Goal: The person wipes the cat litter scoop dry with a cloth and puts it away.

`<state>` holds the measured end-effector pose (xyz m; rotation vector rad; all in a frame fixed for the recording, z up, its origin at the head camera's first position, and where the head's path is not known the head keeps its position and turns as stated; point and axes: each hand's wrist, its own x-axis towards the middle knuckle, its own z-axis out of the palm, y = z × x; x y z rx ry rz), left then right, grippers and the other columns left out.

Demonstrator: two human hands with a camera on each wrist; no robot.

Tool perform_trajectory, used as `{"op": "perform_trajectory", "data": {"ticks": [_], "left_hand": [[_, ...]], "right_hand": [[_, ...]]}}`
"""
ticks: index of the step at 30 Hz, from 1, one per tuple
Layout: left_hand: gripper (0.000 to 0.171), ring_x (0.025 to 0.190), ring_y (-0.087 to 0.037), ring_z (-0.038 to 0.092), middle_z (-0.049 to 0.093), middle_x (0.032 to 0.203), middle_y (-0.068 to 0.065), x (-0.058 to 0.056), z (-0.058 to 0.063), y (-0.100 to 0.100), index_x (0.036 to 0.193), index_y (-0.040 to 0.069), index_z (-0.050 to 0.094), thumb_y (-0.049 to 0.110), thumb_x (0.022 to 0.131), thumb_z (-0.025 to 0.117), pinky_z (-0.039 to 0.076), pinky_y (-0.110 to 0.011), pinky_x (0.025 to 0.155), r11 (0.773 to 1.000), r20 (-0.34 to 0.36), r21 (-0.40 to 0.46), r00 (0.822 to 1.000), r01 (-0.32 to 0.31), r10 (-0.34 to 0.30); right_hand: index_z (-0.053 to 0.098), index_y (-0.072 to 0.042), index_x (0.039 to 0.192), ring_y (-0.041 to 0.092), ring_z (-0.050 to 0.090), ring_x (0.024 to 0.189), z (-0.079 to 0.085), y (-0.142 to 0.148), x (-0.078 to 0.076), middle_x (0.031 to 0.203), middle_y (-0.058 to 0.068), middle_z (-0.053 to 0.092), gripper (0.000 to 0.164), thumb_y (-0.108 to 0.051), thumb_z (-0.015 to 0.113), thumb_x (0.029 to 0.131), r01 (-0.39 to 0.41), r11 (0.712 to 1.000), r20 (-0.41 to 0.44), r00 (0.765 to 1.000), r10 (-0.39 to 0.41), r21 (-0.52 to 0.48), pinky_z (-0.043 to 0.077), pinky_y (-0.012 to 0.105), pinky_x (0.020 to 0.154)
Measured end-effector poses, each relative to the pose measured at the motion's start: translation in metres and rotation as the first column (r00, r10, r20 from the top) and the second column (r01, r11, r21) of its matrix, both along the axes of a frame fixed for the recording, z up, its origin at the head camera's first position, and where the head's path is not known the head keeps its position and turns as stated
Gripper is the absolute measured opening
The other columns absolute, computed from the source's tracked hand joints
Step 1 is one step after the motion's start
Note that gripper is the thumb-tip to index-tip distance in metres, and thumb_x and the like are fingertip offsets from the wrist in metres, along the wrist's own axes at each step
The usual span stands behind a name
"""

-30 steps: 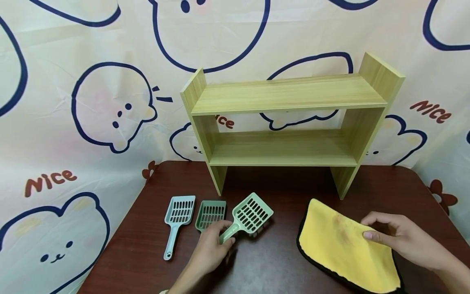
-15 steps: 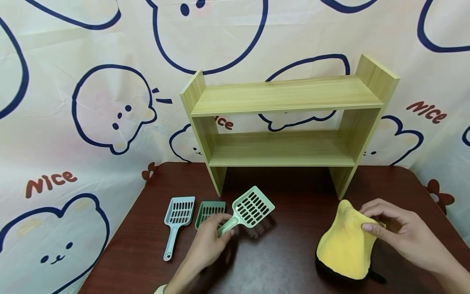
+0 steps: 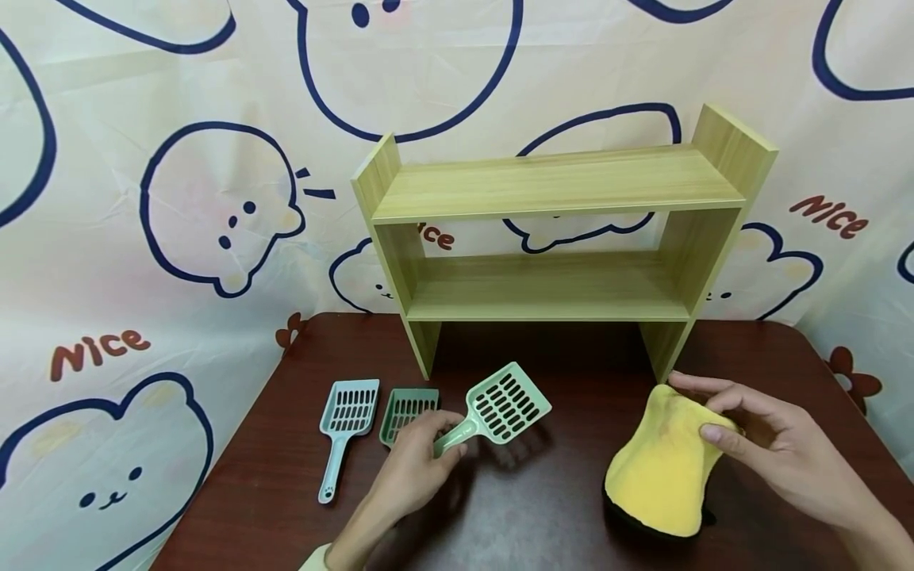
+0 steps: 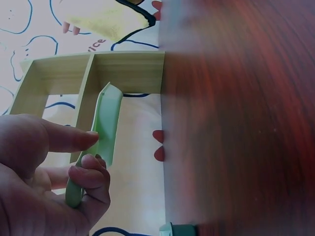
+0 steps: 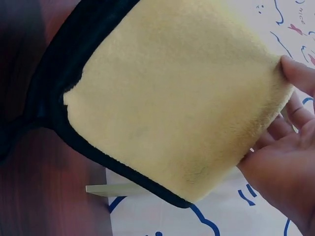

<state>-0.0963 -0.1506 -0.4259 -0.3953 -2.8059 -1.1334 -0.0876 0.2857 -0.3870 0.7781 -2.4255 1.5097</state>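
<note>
My left hand grips the handle of a light green slotted litter scoop, its head tilted up and its shadow on the table below. The left wrist view shows the scoop edge-on, thumb and curled fingers round its handle. On the right, my right hand pinches a yellow cloth with a black border. The cloth hangs in a fold, its black lower edge low over the table. Up close in the right wrist view, the cloth looks fuzzy, with a faint brownish stain.
A light blue litter scoop lies at the left of the dark red table. Beside it lies a darker green scoop, its handle hidden behind my left hand. A two-tier wooden shelf stands at the back, against a bear-print backdrop.
The cloth, spread wide before, has been lifted and folded into a narrower hanging shape by my right hand. My left hand has raised the light green scoop and shifted it slightly right.
</note>
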Motion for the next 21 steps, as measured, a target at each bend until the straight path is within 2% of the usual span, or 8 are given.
{"op": "perform_trajectory", "data": {"ticks": [2,4,6,8,12,14,17,21], "left_hand": [[0.026,0.089,-0.007,0.058,0.071,0.102,0.003,0.000,0.001,0.001,0.116,0.012,0.076,0.006,0.091,0.082,0.046,-0.026,0.080,1.000,0.008,0.001,1.000,0.018,-0.018],[0.027,0.087,-0.007,0.056,0.070,0.101,0.004,-0.001,0.002,0.003,0.118,0.012,0.076,0.006,0.092,0.081,0.045,-0.026,0.079,0.999,0.020,0.012,0.999,0.031,-0.031],[0.028,0.084,-0.007,0.055,0.069,0.099,0.005,-0.001,0.003,0.004,0.118,0.011,0.076,0.005,0.092,0.081,0.044,-0.025,0.077,0.999,0.023,0.021,0.999,0.043,-0.043],[0.027,0.083,-0.007,0.054,0.068,0.097,0.006,-0.002,0.004,0.006,0.118,0.012,0.076,0.005,0.092,0.081,0.043,-0.025,0.076,0.998,0.021,0.026,0.999,0.050,-0.051],[0.027,0.080,-0.007,0.051,0.065,0.094,0.009,-0.003,0.006,0.009,0.117,0.014,0.077,0.006,0.092,0.081,0.042,-0.025,0.073,0.998,0.005,0.016,0.999,0.053,-0.053],[0.026,0.078,-0.007,0.050,0.064,0.092,0.009,-0.004,0.006,0.010,0.116,0.015,0.077,0.006,0.092,0.081,0.042,-0.024,0.071,0.999,-0.002,0.011,0.999,0.053,-0.053],[0.026,0.075,-0.006,0.048,0.063,0.090,0.009,-0.006,0.008,0.012,0.115,0.015,0.077,0.005,0.092,0.080,0.041,-0.024,0.069,0.998,-0.002,0.018,0.998,0.061,-0.061],[0.024,0.075,-0.008,0.049,0.063,0.091,0.007,-0.009,0.010,0.013,0.115,0.013,0.077,0.005,0.093,0.079,0.041,-0.024,0.069,0.997,0.007,0.036,0.997,0.072,-0.072]], "right_hand": [[0.070,-0.002,0.111,0.007,0.067,0.131,-0.002,-0.001,-0.002,0.148,0.009,0.067,0.031,0.023,0.062,0.094,-0.050,0.998,0.004,0.999,0.050,-0.045,0.058,0.021,0.081],[0.069,-0.002,0.112,0.008,0.069,0.127,-0.003,-0.004,-0.003,0.142,0.009,0.071,0.030,0.022,0.061,0.095,-0.055,0.997,0.005,0.998,0.055,-0.048,0.058,0.022,0.080],[0.068,-0.004,0.113,0.009,0.074,0.115,-0.003,-0.007,-0.003,0.132,0.004,0.074,0.028,0.019,0.063,0.097,-0.001,1.000,0.009,1.000,0.001,-0.020,0.059,0.023,0.075],[0.068,-0.009,0.113,0.007,0.073,0.097,-0.003,-0.011,-0.002,0.118,-0.004,0.076,0.026,0.012,0.066,0.098,0.099,0.994,0.013,0.995,-0.099,0.047,0.057,0.024,0.068],[0.069,-0.012,0.114,0.013,0.066,0.073,-0.002,-0.016,-0.002,0.097,-0.006,0.071,0.019,0.001,0.070,0.101,0.237,0.967,0.025,0.970,-0.240,0.096,0.053,0.027,0.059],[0.070,-0.013,0.117,0.013,0.066,0.069,-0.002,-0.017,-0.004,0.091,-0.007,0.071,0.017,-0.004,0.071,0.102,0.282,0.953,0.049,0.956,-0.288,0.107,0.054,0.027,0.056],[0.070,-0.010,0.124,0.014,0.070,0.065,-0.004,-0.016,-0.006,0.089,-0.010,0.073,0.021,-0.007,0.072,0.103,0.309,0.946,0.091,0.944,-0.317,0.093,0.057,0.030,0.053],[0.065,-0.008,0.140,0.016,0.076,0.069,-0.006,-0.015,-0.008,0.102,-0.015,0.075,0.041,-0.004,0.074,0.100,0.280,0.959,0.146,0.948,-0.285,0.051,0.060,0.034,0.054]]}}
